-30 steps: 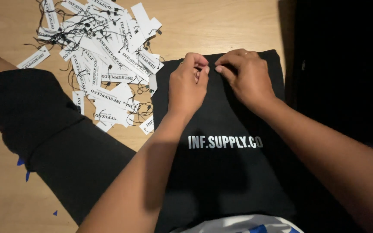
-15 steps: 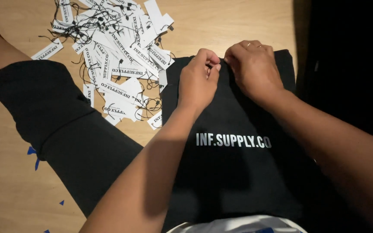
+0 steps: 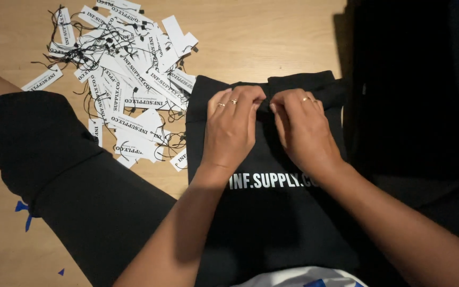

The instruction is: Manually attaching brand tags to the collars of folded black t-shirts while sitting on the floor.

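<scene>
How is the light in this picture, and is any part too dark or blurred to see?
Head view: warm light on the wooden floor; the paper tags are sharp; the right side is too dark to read; the left hand and right hand are clear, pinching the black garment.

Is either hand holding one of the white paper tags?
No, the left hand and right hand both pinch the black fabric garment; the white paper tags lie apart.

Black garment [image 3: 272,223] with white lettering, white tags [image 3: 128,79], black strings, tan wooden floor [image 3: 261,37]
</scene>
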